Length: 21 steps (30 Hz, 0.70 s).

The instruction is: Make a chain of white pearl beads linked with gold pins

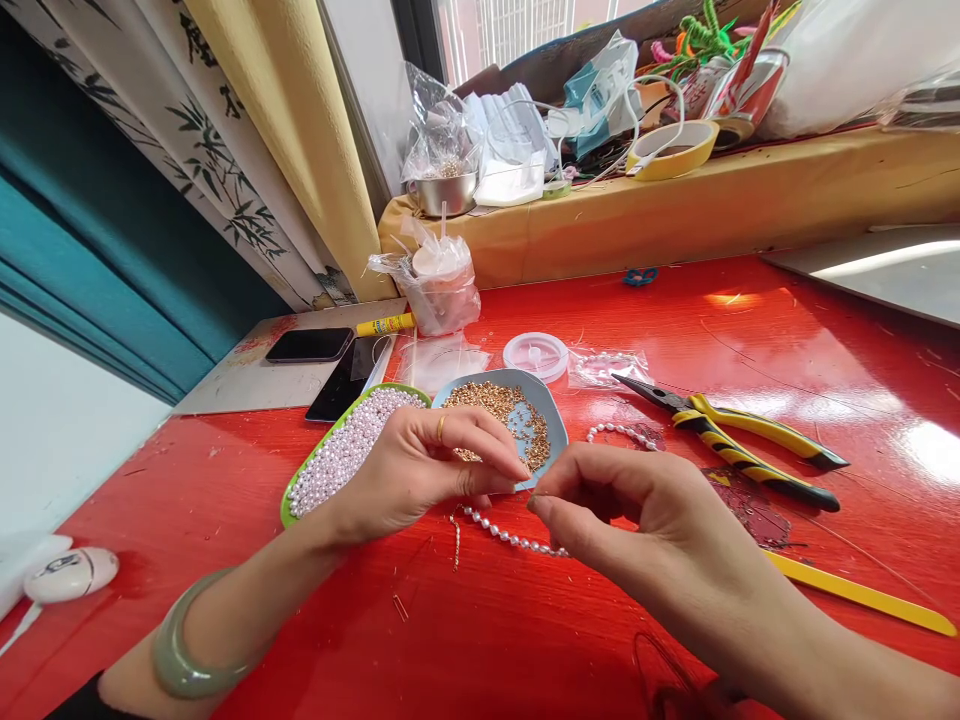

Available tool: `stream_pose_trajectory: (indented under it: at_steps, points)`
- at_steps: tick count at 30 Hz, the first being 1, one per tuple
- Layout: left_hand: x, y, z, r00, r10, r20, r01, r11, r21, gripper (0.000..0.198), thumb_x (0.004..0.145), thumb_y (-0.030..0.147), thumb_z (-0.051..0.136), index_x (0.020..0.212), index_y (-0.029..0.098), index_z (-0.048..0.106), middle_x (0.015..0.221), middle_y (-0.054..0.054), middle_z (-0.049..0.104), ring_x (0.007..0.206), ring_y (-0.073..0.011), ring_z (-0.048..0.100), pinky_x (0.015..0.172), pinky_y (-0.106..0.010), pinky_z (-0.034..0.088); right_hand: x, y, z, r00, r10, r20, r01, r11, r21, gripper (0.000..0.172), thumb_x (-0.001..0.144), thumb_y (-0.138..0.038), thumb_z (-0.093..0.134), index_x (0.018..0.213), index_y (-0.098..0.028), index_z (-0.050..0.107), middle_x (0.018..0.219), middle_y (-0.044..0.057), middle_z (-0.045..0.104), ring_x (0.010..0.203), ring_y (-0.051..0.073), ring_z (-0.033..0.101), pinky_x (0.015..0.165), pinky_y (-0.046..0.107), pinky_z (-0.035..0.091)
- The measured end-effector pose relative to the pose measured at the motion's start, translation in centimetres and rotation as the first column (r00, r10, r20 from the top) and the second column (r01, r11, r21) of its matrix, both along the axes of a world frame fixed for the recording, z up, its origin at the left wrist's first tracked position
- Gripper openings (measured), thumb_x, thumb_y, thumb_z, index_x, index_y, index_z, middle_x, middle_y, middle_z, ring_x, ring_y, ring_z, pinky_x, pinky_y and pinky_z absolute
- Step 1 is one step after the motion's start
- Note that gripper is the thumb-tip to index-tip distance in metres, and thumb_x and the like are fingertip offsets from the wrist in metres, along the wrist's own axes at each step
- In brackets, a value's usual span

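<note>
My left hand (427, 470) is pinched closed over the front rim of a blue dish (551, 415) of small gold beads. My right hand (622, 505) is also pinched closed, fingertips almost touching the left ones. A strand of white pearls (510, 537) hangs below and between both hands and runs behind my right hand to a pearl end (619, 430) on the table. What my left fingertips pinch is too small to make out. A green dish (300, 480) full of white pearls lies beside my left hand.
Yellow-handled pliers (739, 445) lie to the right on the red table (525, 640). A thread spool (535, 356), plastic bags, two phones (330, 360), a yellow strip (862, 595) and a mouse (71, 573) are around. The windowsill behind is cluttered.
</note>
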<state>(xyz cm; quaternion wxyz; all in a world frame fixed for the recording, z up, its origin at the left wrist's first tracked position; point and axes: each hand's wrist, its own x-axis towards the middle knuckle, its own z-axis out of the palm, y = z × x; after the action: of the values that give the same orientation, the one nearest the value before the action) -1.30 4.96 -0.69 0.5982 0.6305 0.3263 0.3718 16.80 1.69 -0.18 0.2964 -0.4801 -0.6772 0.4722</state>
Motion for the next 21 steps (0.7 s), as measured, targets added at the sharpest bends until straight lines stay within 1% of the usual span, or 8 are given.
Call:
stream_pose_trajectory:
  at_steps: [3, 5, 8, 11, 21]
  points:
    - [-0.08, -0.18, 0.28, 0.998, 0.020, -0.064, -0.013, 0.994, 0.111, 0.024, 0.071, 0.003, 0.066, 0.075, 0.025, 0.075, 0.075, 0.000, 0.062, 0.068, -0.0095, 0.056, 0.057, -0.019, 0.046, 0.03, -0.09, -0.06, 1.000, 0.002, 0.000, -0.002, 1.000, -0.020, 0.016, 0.072, -0.017, 0.044, 0.058, -0.019, 0.052, 0.051, -0.004, 0.048, 0.048, 0.010, 0.042, 0.042, 0.020, 0.032]
    - [-0.07, -0.28, 0.35, 0.996, 0.024, -0.085, -0.012, 0.991, 0.136, 0.026, 0.072, 0.003, 0.065, 0.075, 0.026, 0.075, 0.075, 0.000, 0.063, 0.068, -0.0098, 0.056, 0.056, -0.020, 0.045, 0.03, -0.12, -0.07, 1.000, 0.002, -0.004, -0.002, 1.000, -0.018, 0.015, 0.071, -0.016, 0.044, 0.058, -0.019, 0.050, 0.051, -0.004, 0.046, 0.047, 0.009, 0.040, 0.042, 0.019, 0.031]
    - [0.06, -0.31, 0.33, 0.995, 0.025, -0.095, -0.015, 0.994, 0.106, 0.025, 0.073, 0.004, 0.064, 0.075, 0.026, 0.075, 0.075, 0.001, 0.063, 0.067, -0.0099, 0.056, 0.054, -0.019, 0.045, 0.00, -0.08, 0.00, 1.000, 0.012, -0.011, -0.012, 1.000, -0.020, 0.015, 0.070, -0.015, 0.043, 0.057, -0.019, 0.048, 0.050, -0.005, 0.043, 0.047, 0.009, 0.038, 0.042, 0.019, 0.029]
    - [0.20, -0.27, 0.28, 0.995, 0.029, -0.096, -0.021, 0.996, 0.085, 0.023, 0.072, 0.004, 0.065, 0.074, 0.025, 0.074, 0.075, 0.001, 0.063, 0.069, -0.0099, 0.057, 0.057, -0.019, 0.046, 0.00, -0.03, 0.14, 1.000, 0.017, -0.013, -0.018, 0.999, -0.032, 0.015, 0.070, -0.016, 0.043, 0.056, -0.019, 0.047, 0.050, -0.005, 0.043, 0.047, 0.009, 0.038, 0.042, 0.019, 0.029]
    - [0.26, -0.20, 0.05, 0.998, 0.015, -0.055, -0.010, 0.997, 0.081, 0.019, 0.071, 0.005, 0.067, 0.073, 0.022, 0.073, 0.075, 0.001, 0.065, 0.072, -0.0105, 0.059, 0.062, -0.020, 0.048, -0.11, 0.05, 0.41, 1.000, 0.002, -0.013, -0.003, 0.998, -0.059, 0.014, 0.069, -0.019, 0.043, 0.055, -0.019, 0.046, 0.050, -0.004, 0.042, 0.048, 0.010, 0.038, 0.042, 0.021, 0.028]
